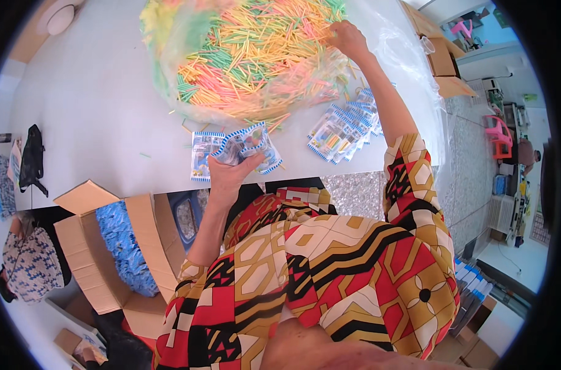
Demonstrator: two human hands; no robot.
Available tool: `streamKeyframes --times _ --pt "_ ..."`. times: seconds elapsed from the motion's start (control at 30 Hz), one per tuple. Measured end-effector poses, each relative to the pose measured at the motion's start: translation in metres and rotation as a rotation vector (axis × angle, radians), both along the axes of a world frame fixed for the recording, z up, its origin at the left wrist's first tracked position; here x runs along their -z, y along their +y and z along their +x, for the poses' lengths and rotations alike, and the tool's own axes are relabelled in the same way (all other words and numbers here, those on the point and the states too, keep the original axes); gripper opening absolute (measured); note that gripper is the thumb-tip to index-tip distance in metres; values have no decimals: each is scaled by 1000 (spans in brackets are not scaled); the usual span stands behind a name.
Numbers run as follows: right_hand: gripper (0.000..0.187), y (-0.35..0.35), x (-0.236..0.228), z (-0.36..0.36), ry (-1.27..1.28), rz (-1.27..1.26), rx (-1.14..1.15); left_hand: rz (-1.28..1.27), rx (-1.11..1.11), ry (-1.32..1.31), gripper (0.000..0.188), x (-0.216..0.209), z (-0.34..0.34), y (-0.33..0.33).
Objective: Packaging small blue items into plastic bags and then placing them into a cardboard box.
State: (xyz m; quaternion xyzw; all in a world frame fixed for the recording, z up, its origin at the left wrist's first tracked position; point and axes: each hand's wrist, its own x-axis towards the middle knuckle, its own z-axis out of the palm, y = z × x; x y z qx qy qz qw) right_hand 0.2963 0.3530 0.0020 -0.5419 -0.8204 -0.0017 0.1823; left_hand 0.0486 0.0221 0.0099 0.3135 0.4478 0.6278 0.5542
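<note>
Yellow, green and pink sticks point(249, 52) lie in an opened plastic bag point(163, 77) on the bench point(89, 92), probably to keep them together. The left hand point(230, 174) pinches a blue-and-white packet point(252, 137), seemingly steadying it; the right hand point(349, 41) curls at the heap's edge, any hold hidden.

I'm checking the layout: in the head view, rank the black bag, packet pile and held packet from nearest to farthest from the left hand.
1. Held packet: in the left hand.
2. Packet pile: on the table, to the hand's right.
3. Black bag: far left.
</note>
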Motion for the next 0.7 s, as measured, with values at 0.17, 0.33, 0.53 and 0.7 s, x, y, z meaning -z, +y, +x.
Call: streamKeyframes --times 0.17,0.33,0.53,0.7 --pt "34 4 -1 -5 -123 -12 -39 6 15 15 38 3 -1 1" --pt "25 17 9 -2 -82 -34 -52 12 18 -5 40 5 -1 2" --pt "19 19 21 -5 -50 5 -113 20 4 -40 39 2 0 0" --pt "19 17 26 -6 -18 130 -173 31 -11 -34 39 3 1 -1"
